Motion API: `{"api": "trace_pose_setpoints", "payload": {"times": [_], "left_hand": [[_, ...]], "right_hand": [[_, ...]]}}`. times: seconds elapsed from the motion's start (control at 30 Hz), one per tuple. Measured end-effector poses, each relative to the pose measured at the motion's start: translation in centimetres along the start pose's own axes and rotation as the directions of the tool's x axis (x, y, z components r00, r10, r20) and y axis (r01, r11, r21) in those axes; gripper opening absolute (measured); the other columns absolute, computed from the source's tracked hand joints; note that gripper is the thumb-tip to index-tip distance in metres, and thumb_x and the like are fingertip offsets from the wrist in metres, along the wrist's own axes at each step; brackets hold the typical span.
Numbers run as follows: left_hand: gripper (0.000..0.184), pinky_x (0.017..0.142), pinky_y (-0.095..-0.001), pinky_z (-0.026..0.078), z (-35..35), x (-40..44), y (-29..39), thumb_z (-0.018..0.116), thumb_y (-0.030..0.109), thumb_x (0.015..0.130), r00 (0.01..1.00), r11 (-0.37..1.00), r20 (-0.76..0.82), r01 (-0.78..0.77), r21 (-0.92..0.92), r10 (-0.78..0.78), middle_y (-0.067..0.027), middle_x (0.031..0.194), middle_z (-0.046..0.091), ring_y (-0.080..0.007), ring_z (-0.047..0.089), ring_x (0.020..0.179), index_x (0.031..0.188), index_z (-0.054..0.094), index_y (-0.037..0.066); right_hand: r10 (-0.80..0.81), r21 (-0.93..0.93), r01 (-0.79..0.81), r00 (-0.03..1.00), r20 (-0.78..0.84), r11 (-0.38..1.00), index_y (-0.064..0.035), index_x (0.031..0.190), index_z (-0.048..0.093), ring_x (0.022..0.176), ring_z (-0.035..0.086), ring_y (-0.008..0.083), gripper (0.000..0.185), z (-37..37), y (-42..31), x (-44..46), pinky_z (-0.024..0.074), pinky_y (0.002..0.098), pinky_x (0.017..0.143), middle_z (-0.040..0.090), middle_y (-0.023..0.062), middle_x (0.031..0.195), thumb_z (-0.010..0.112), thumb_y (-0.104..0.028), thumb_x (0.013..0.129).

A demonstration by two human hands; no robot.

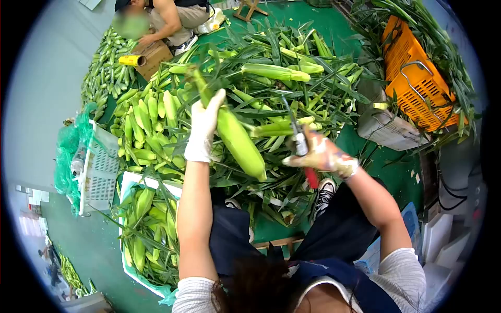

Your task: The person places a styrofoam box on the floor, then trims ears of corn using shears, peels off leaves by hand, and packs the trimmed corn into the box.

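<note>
My left hand (pixel 205 125), in a white glove, is wrapped round the upper part of a green ear of corn (pixel 241 145) in its husk. The ear slants down to the right, its stalk end up near a blurred leafy tip. In my gloved right hand (pixel 324 156) is a cutting tool with a red handle (pixel 311 178) and a narrow dark blade that points up. The tool is to the right of the ear, apart from it. Beneath both hands lies a heap of husks and leaves (pixel 271 109).
Husked ears (pixel 148 112) are piled at the left, above a white box (pixel 125 188) of corn and beside a white crate (pixel 102 172). An orange crate (pixel 417 78) stands on a grey one at the right. Another person (pixel 175 18) crouches by a cardboard box (pixel 156 57).
</note>
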State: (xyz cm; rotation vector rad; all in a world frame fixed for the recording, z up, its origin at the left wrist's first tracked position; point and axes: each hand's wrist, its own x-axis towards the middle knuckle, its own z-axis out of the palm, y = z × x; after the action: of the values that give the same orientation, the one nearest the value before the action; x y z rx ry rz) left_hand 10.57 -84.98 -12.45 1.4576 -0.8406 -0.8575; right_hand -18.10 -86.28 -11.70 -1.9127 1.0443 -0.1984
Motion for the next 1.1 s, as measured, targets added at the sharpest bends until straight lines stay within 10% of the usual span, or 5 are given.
{"api": "trace_pose_setpoints", "payload": {"times": [0.23,0.3,0.63,0.7,1.1], "left_hand": [[0.037,0.063,-0.0283,0.051,4.8,-3.1,0.7,0.065,0.036,0.086,0.973,0.971,0.21,0.135,-0.197,-0.093,-0.0114,0.083,0.067,-0.0151,0.062,0.068,0.1,0.056,0.004],[0.028,0.07,-0.024,0.044,5.6,-3.9,-2.9,0.062,0.028,0.09,0.983,0.992,0.153,-0.111,0.067,0.099,-0.0025,0.085,0.063,-0.0087,0.054,0.075,0.099,0.06,0.001],[0.032,0.066,-0.0238,0.046,4.2,-3.0,-1.4,0.063,0.028,0.088,0.992,0.983,-0.029,0.12,-0.138,-0.125,-0.0044,0.088,0.062,-0.0107,0.055,0.073,0.102,0.059,-0.001],[0.041,0.071,-0.0255,0.046,4.1,-4.7,-1.9,0.068,0.028,0.084,0.983,0.99,0.138,0.128,-0.061,-0.118,-0.0066,0.093,0.062,-0.0118,0.055,0.078,0.108,0.055,-0.003],[0.037,0.071,-0.0315,0.047,-0.5,-5.3,-1.1,0.069,0.025,0.078,0.952,0.852,0.305,-0.18,0.492,0.025,-0.0111,0.087,0.063,-0.0189,0.059,0.077,0.105,0.054,0.003]], "right_hand": [[0.0,0.511,0.127,0.97,-0.242,0.85,-0.0033,0.098,0.052,0.077,0.058,0.016,0.04,5.6,-1.9,4.3,0.049,0.0301,0.073,0.061,0.0059,0.083,0.077,-0.013,0.067],[-0.014,0.533,0.155,0.966,-0.259,0.832,-0.0017,0.1,0.051,0.08,0.056,0.0155,0.044,5.9,-0.8,6.5,0.0486,0.0306,0.073,0.062,0.0065,0.087,0.078,-0.013,0.067],[-0.128,0.432,0.15,0.988,-0.081,0.889,-0.0021,0.115,0.05,0.091,0.052,0.0132,0.056,6.8,-2.3,6.9,0.0453,0.0297,0.084,0.059,0.0055,0.099,0.078,-0.02,0.07],[-0.202,0.722,0.243,0.969,-0.146,0.647,-0.0042,0.107,0.052,0.085,0.053,0.0128,0.056,7.7,-1.0,8.4,0.0464,0.0273,0.078,0.06,0.0046,0.092,0.081,-0.026,0.065],[-0.188,0.041,0.184,0.967,0.175,0.982,0.0037,0.112,0.044,0.088,0.054,0.024,0.073,3.0,2.4,5.7,0.0445,0.0348,0.08,0.056,0.0157,0.096,0.077,-0.04,0.063]]}}
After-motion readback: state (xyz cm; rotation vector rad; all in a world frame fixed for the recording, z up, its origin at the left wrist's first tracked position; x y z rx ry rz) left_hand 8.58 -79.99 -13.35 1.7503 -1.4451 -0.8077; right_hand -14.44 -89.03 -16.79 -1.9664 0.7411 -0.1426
